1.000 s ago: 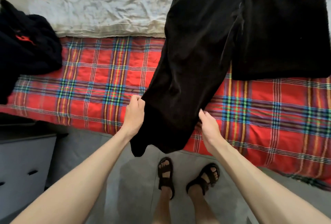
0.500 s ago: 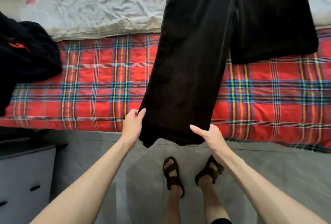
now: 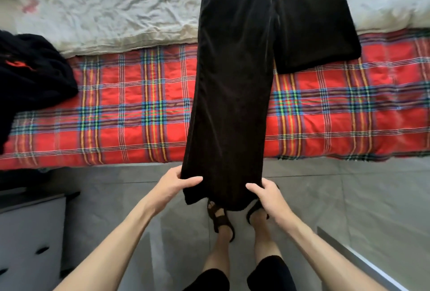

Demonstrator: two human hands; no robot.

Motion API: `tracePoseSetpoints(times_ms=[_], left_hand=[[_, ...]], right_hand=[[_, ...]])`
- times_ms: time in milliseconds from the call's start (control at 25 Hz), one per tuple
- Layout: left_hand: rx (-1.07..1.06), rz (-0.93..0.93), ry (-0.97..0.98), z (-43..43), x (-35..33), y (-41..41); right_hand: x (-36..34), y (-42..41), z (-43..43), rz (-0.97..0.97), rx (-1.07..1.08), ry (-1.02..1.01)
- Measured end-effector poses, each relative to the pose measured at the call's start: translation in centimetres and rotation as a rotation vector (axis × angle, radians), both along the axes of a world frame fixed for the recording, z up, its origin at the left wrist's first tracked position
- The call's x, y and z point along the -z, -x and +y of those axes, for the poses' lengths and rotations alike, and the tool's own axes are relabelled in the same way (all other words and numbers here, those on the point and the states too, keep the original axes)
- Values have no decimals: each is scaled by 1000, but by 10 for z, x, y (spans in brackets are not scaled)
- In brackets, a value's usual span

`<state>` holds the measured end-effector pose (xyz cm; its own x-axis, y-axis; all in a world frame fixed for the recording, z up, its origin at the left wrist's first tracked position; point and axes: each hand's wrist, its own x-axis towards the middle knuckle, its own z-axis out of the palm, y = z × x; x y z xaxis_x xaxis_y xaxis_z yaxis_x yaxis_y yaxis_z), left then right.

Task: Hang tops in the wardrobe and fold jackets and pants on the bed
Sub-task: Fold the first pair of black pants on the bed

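Note:
A pair of black corduroy pants (image 3: 235, 76) lies across the bed (image 3: 121, 113), which has a red plaid cover. One leg stretches straight toward me and hangs past the bed's edge over the floor. My left hand (image 3: 173, 186) pinches the left corner of that leg's hem. At the right corner my right hand (image 3: 267, 194) grips the hem, thumb on top. The other leg lies shorter on the bed at the right, its end at the cover. A black garment with orange marks (image 3: 30, 74) is heaped at the bed's left.
A crumpled white quilt (image 3: 111, 9) covers the far part of the bed. A grey drawer unit (image 3: 30, 232) stands at the lower left. My sandalled feet (image 3: 221, 218) stand on the grey tiled floor just below the hem.
The pants leg was slanting left; now it runs straight toward me. Both hands pulled the hem back off the bed's edge and shifted to its corners. I stepped back from the bed.

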<state>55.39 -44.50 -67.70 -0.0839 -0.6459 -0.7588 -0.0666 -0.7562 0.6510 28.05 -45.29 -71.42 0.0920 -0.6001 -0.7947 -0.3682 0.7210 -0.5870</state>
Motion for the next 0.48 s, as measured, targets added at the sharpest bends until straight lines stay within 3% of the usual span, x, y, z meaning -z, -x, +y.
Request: tracePoseSetpoints(times_ms=[120,320,400,480], left_hand=[[-141,-121,52,12,-31,11],[-101,-519,-18,27,-50,25],[-120,-597,82,26,-65,24],[-239,-564,244,25,-75,20]], right_hand=[[-33,-6,-4,103,215,-31],[-69,-19,5,240,122,-77],[-86,-21,3,195,95,27],[-99,-16,5,130,87,289]])
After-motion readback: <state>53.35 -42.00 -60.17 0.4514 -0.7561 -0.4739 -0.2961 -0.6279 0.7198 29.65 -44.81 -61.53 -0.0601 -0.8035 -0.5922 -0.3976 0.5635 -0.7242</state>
